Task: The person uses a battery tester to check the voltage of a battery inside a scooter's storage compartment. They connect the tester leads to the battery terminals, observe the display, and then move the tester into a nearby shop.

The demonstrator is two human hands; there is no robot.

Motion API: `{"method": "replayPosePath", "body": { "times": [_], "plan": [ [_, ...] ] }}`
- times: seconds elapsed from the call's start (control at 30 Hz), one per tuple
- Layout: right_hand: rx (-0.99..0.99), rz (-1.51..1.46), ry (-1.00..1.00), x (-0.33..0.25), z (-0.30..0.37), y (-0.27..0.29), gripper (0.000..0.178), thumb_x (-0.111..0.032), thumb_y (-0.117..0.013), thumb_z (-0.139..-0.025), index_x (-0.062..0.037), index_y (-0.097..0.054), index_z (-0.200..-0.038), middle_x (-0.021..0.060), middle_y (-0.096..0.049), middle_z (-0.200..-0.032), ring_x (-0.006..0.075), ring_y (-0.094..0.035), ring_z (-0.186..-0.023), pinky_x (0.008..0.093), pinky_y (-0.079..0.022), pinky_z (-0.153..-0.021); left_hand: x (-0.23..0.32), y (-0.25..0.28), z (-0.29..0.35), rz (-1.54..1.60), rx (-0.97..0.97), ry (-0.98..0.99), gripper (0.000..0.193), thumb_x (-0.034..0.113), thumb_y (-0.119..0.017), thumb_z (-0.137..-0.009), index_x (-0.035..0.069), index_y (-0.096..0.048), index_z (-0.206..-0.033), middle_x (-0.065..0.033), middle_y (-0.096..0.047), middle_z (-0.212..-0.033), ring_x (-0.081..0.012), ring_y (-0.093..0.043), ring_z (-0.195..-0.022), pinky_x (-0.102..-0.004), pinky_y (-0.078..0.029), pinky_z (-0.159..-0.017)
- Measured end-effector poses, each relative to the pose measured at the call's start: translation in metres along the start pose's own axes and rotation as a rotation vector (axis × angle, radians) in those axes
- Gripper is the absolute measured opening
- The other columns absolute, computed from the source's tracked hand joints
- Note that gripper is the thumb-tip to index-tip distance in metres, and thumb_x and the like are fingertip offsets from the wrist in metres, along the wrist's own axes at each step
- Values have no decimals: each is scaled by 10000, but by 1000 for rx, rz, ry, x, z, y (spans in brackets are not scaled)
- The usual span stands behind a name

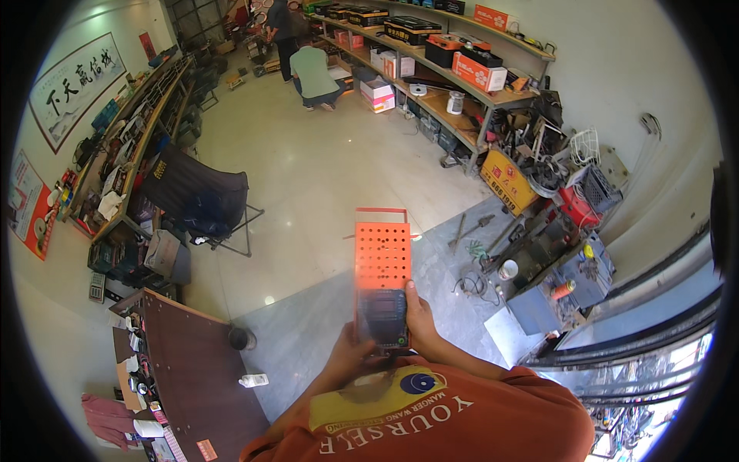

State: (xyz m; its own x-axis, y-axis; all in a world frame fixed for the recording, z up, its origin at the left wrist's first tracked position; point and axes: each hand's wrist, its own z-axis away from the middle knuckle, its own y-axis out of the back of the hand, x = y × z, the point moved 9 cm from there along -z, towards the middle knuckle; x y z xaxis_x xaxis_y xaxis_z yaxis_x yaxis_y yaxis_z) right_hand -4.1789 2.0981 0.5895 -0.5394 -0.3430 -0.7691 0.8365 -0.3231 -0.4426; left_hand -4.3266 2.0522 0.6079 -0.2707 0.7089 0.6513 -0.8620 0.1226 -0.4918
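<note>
In front of my body I hold an orange metal box (382,250) with rows of round holes in its top. Its near end is a dark panel (382,312) with a small screen and a green spot at the lower right. A thin orange handle (382,210) stands out at the far end. My right hand (422,322) grips the box's right side, thumb along the edge. At the lower left corner is my left hand (354,350), its fingers curled against the box and slightly blurred. The undersides of both hands are hidden.
A brown desk (192,362) stands at left, with a white bottle (253,380) and dark bin (242,338) beside it. A folding chair (200,192) lies beyond. Shelves (431,58) of batteries, tools and cables line the right. Two people (314,73) are at the back.
</note>
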Motion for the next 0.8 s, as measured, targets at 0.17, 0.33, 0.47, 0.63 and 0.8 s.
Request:
{"method": "replayPosePath", "body": {
  "times": [0.17, 0.33, 0.47, 0.63, 0.8],
  "plan": [
    [-99, 0, -23, -31, -77, -48, 627, -509, -433, -1025, 78, -596, -1177, 131, -677, -1040, 188, -665, -897, 323, -551, -794, 60, 10, -48, 111, 152, -68, 567, 84, -638, -879, 18, -312, -1338, -130, -489, -1252, -265, -598, -1047, -441, -571, -854],
    [-110, 91, 21, -38, -147, -78, 582, -482, -427, -1036, 62, -623, -1105, 88, -673, -978, 133, -622, -830, 292, -513, -763, 92, 46, -103, 143, 97, -125, 566, 344, -634, -939, 101, -341, -1358, -138, -491, -1263, -287, -591, -1056, -456, -566, -831],
    [-89, 98, 9, -48, -194, -112, 587, -482, -422, -1038, 67, -621, -1096, 85, -664, -964, 122, -606, -847, 282, -501, -763, 148, 57, -129, 230, 87, -43, 564, 361, -629, -943, 122, -345, -1368, -130, -520, -1251, -304, -604, -1067, -443, -569, -816],
    [7, 162, 68, -42, -274, -136, 575, -483, -416, -1038, 47, -621, -1121, 84, -659, -989, 129, -604, -873, 282, -498, -761, 222, 84, -187, 46, -62, 1, 524, 332, -623, -949, 118, -368, -1354, -118, -486, -1299, -309, -575, -1132, -439, -581, -773],
    [81, 134, 121, -60, -322, -160, 545, -461, -417, -1041, 23, -585, -1223, 90, -650, -1089, 161, -606, -959, 293, -480, -874, 282, 134, -258, -141, -8, -22, 491, 258, -671, -920, 51, -437, -1299, -115, -559, -1204, -243, -604, -1041, -412, -568, -757]
  ]
}}
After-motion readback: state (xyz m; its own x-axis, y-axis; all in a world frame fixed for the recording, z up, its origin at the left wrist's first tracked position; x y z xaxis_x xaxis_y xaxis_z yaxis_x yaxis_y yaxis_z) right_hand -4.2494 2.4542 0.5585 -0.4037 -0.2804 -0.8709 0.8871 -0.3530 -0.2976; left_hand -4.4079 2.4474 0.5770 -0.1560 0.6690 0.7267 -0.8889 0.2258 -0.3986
